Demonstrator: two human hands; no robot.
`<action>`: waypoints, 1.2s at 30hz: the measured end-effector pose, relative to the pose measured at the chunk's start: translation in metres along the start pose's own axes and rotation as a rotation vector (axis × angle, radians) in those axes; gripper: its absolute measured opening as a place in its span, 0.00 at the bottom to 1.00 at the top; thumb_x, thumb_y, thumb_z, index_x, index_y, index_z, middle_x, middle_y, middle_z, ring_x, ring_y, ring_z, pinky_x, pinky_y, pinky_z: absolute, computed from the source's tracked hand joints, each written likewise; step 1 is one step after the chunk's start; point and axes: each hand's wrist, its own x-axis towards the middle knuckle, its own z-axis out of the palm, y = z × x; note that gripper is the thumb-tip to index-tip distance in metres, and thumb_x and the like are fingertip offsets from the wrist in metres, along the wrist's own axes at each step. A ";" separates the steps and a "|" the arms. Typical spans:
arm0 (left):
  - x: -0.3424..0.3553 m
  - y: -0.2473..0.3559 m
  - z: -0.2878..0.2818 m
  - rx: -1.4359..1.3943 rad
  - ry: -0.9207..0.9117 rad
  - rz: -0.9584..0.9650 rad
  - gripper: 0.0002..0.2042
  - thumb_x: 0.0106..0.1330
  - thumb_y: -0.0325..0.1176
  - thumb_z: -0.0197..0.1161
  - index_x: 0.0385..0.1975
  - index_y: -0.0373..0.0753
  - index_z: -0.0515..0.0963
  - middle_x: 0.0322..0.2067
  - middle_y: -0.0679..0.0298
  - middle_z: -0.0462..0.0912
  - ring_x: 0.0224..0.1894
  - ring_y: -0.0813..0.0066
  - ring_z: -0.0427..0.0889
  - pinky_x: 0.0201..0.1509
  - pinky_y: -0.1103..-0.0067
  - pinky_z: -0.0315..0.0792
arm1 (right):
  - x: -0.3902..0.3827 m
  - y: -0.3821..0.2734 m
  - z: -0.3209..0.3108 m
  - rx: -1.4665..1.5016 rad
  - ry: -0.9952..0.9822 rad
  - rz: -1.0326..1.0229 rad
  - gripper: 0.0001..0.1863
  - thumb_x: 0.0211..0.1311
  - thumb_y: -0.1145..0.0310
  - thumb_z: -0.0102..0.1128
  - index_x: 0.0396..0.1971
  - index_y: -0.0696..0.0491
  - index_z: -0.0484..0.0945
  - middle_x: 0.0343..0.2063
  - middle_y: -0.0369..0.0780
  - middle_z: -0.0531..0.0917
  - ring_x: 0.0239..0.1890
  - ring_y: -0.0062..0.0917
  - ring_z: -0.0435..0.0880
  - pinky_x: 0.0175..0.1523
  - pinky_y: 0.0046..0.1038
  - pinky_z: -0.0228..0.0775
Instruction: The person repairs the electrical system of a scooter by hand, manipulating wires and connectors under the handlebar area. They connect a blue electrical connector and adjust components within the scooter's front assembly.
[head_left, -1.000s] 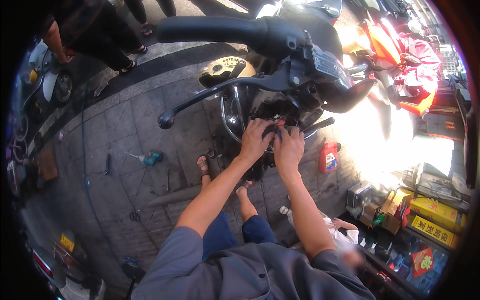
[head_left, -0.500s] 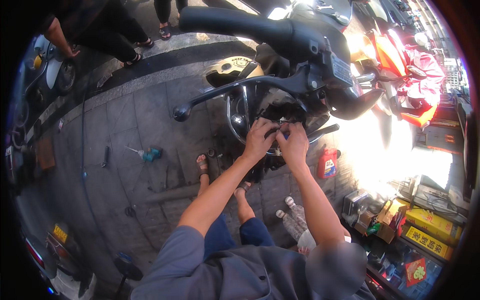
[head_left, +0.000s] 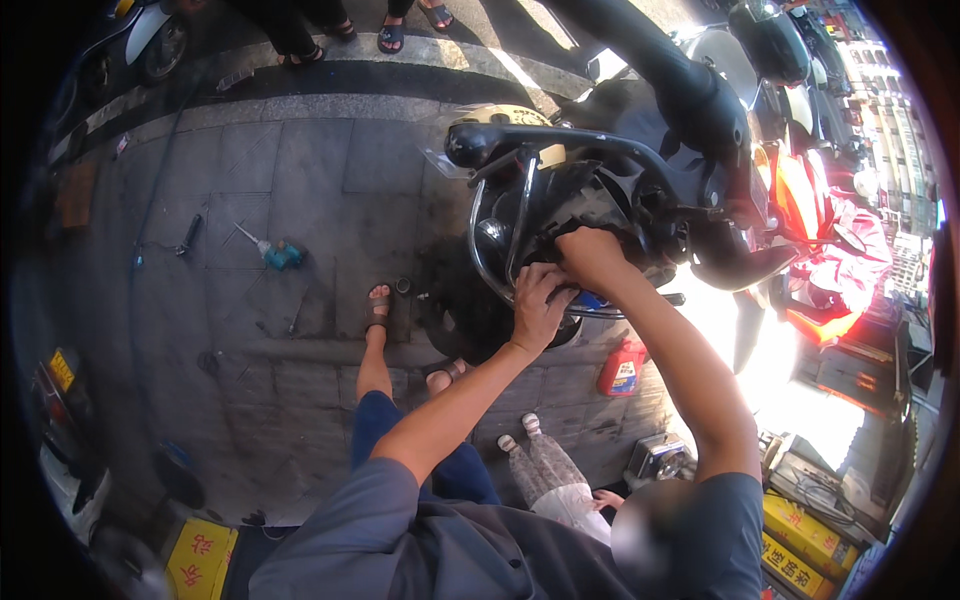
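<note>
Right hand [head_left: 590, 252] has shifted deeper into the bike [head_left: 580, 200], fingers hidden; its grasp and left hand's [head_left: 541, 305], can't tell.

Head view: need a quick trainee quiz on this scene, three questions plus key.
1. True or false: the red jug is to the right of the teal power tool in the picture.
2. Which is farther up the picture?
A) left hand
B) right hand
C) neither, they are level
3. Fill in: the teal power tool lies on the ____.

Key: 1 true; 2 B; 3 paving.
</note>
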 end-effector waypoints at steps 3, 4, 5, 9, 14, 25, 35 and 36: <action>-0.004 0.001 0.002 0.011 0.007 -0.010 0.07 0.59 0.28 0.70 0.37 0.38 0.83 0.41 0.61 0.80 0.49 0.58 0.76 0.56 0.66 0.70 | -0.004 -0.004 -0.003 0.059 0.074 0.050 0.10 0.54 0.68 0.65 0.36 0.54 0.85 0.27 0.48 0.87 0.32 0.42 0.89 0.38 0.40 0.81; -0.003 0.001 0.002 0.010 0.010 -0.020 0.07 0.59 0.28 0.70 0.37 0.38 0.83 0.41 0.61 0.80 0.50 0.58 0.76 0.56 0.66 0.70 | -0.007 -0.009 -0.011 0.094 0.130 0.079 0.10 0.57 0.67 0.64 0.37 0.54 0.84 0.26 0.48 0.86 0.31 0.41 0.89 0.38 0.39 0.81; -0.002 0.000 0.001 0.009 0.011 -0.031 0.07 0.59 0.28 0.70 0.37 0.39 0.83 0.42 0.61 0.80 0.50 0.58 0.76 0.57 0.67 0.69 | -0.016 -0.010 -0.018 0.281 0.165 0.097 0.10 0.59 0.68 0.64 0.39 0.55 0.84 0.26 0.47 0.87 0.32 0.38 0.89 0.38 0.37 0.80; 0.009 -0.003 -0.003 -0.050 -0.016 -0.016 0.08 0.61 0.28 0.69 0.39 0.38 0.82 0.44 0.60 0.82 0.52 0.58 0.79 0.58 0.67 0.69 | -0.069 -0.010 -0.033 0.843 0.240 0.160 0.10 0.63 0.69 0.64 0.42 0.57 0.83 0.31 0.44 0.88 0.36 0.36 0.89 0.42 0.34 0.77; 0.015 -0.008 -0.012 -0.058 -0.117 0.010 0.07 0.63 0.29 0.68 0.39 0.37 0.81 0.42 0.60 0.84 0.49 0.59 0.82 0.57 0.68 0.69 | -0.089 -0.003 -0.020 0.867 0.288 0.231 0.08 0.67 0.70 0.61 0.41 0.56 0.84 0.34 0.44 0.87 0.38 0.37 0.88 0.44 0.35 0.76; 0.027 -0.006 -0.019 0.070 -0.173 0.139 0.07 0.59 0.28 0.68 0.36 0.36 0.82 0.39 0.60 0.84 0.46 0.59 0.82 0.55 0.67 0.70 | -0.087 0.005 -0.007 0.927 0.220 0.210 0.09 0.67 0.70 0.62 0.42 0.57 0.82 0.36 0.46 0.85 0.40 0.42 0.86 0.45 0.34 0.75; 0.029 -0.003 -0.020 0.099 -0.201 0.146 0.08 0.58 0.28 0.69 0.36 0.36 0.82 0.39 0.60 0.84 0.45 0.59 0.82 0.54 0.67 0.70 | -0.080 0.011 -0.012 0.780 0.183 0.165 0.09 0.67 0.68 0.63 0.37 0.59 0.80 0.34 0.47 0.83 0.40 0.44 0.84 0.45 0.39 0.73; 0.029 -0.003 -0.020 0.104 -0.202 0.145 0.08 0.58 0.28 0.69 0.36 0.36 0.82 0.39 0.60 0.84 0.45 0.59 0.82 0.54 0.67 0.70 | -0.079 0.012 -0.012 0.774 0.183 0.155 0.10 0.67 0.67 0.63 0.36 0.60 0.80 0.34 0.47 0.83 0.40 0.44 0.84 0.45 0.39 0.72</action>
